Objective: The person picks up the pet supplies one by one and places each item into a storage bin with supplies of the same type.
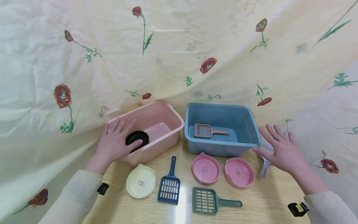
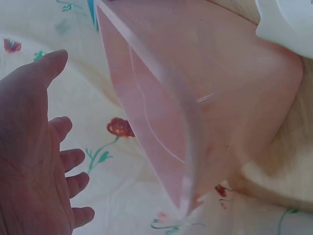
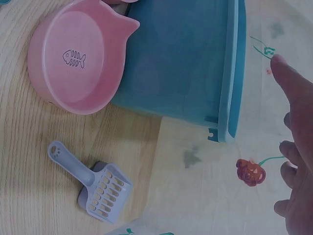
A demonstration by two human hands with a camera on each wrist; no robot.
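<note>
Your left hand (image 1: 113,143) and right hand (image 1: 283,153), both spread, flank the blue litter tray (image 1: 215,149), whose flat floor probably keeps the taupe litter scoop (image 1: 211,131) level.

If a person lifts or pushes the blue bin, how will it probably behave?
The blue bin looks stiff, as its smooth walls hold their shape. Its wide floor suggests that it would slide rather than tip. If tilted, the scoop inside may slide, since nothing visible holds it.
</note>
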